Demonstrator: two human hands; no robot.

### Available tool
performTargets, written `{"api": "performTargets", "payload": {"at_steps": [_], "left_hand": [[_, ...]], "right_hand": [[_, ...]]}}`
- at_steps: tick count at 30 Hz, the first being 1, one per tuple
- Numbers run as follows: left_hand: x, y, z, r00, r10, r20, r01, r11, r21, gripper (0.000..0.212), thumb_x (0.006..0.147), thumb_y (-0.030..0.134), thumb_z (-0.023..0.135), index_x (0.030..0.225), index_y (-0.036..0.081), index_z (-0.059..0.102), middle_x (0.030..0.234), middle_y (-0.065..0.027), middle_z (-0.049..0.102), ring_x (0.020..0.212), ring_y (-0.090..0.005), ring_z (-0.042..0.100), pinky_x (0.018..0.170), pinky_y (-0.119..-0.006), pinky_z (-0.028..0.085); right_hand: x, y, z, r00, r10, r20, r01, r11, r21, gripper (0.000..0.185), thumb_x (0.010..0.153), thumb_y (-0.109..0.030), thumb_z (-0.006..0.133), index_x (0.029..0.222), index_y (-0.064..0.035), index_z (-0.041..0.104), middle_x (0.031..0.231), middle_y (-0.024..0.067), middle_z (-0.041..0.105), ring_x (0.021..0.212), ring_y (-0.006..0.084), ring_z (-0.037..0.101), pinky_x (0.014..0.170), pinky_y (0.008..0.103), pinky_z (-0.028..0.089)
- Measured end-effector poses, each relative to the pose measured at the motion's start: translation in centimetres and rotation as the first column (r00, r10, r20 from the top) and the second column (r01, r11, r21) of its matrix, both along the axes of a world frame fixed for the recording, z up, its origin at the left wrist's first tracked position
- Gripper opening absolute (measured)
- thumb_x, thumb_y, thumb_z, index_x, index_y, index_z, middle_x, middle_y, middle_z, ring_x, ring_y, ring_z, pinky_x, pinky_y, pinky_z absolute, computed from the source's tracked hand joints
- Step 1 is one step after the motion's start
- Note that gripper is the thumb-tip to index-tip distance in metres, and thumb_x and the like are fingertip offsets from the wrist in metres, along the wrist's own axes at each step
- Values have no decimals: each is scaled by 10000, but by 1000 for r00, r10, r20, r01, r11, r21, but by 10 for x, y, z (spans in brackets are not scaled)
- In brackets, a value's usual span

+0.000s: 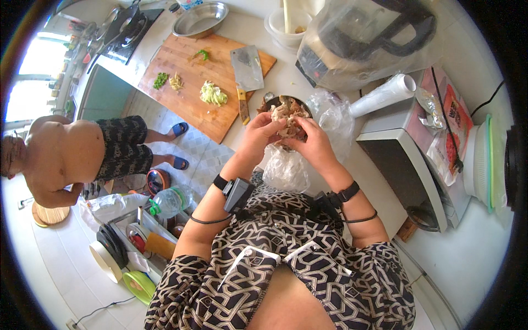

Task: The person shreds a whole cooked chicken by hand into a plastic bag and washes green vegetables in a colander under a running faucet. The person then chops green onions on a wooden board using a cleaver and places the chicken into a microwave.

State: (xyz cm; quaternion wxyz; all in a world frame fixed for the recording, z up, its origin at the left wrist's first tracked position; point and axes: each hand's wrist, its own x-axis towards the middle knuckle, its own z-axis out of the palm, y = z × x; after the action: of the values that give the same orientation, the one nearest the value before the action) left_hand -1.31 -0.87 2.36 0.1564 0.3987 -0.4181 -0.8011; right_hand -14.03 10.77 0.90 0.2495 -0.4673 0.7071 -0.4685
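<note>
Both my hands grip pieces of cooked meat (286, 112) over a dark-rimmed bowl (304, 105) at the counter's edge. My left hand (264, 128) holds the meat from the left with thumb and fingertips. From the right, my right hand (307, 136) pinches the same meat. More brown meat lies in the bowl, whose lower part is hidden. Just below my hands is a crumpled clear plastic bag (286, 171). To the left, a cleaver (247, 68) lies on a wooden cutting board (181, 62), near chopped pale-green vegetable (213, 93), shredded ginger-like bits (176, 82) and chopped greens (160, 81).
A metal basin (201, 20) touches the board's far edge. A plastic-covered appliance (363, 45), a roll of plastic film (383, 95) and a microwave oven (404, 173) stand to the right. Another person (66, 148) stands at the left, near a large water bottle (171, 203).
</note>
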Motion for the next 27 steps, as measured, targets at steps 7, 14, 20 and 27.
{"api": "performTargets", "payload": {"at_steps": [7, 14, 20, 27], "left_hand": [[8, -5, -9, 992, 106, -66, -92, 979, 181, 199, 889, 217, 643, 1017, 95, 552, 957, -22, 623, 857, -130, 607, 753, -289, 503], [4, -1, 8, 1000, 9, 16, -10, 996, 87, 231, 890, 208, 633, 1063, 68, 572, 978, -30, 622, 897, -140, 609, 773, -313, 517], [2, -8, 3, 1000, 5, 8, -5, 1000, 9, 304, 854, 188, 656, 1083, 0, 588, 970, -65, 638, 821, -151, 625, 688, -250, 505], [-6, -12, 2, 1000, 15, 11, -15, 1000, 17, 264, 862, 179, 633, 1054, -2, 616, 947, -65, 646, 831, -138, 616, 697, -255, 499]], "right_hand": [[2, 3, -6, 961, 37, -274, -25, 999, 46, 646, 673, -191, 787, 1245, -66, 514, 1132, 160, 564, 1062, 340, 547, 913, 397, 457], [4, 1, 0, 976, 23, -217, -12, 999, 49, 591, 677, -162, 756, 1211, -68, 520, 1085, 166, 583, 1005, 344, 573, 864, 413, 477], [4, -3, 1, 963, 57, -265, -52, 998, 25, 576, 695, -194, 733, 1213, -38, 535, 1003, 173, 606, 950, 346, 592, 823, 411, 487], [-6, -5, 3, 968, 84, -238, -63, 994, 92, 597, 706, -248, 715, 1223, 3, 553, 968, 200, 612, 875, 355, 610, 774, 408, 500]]}}
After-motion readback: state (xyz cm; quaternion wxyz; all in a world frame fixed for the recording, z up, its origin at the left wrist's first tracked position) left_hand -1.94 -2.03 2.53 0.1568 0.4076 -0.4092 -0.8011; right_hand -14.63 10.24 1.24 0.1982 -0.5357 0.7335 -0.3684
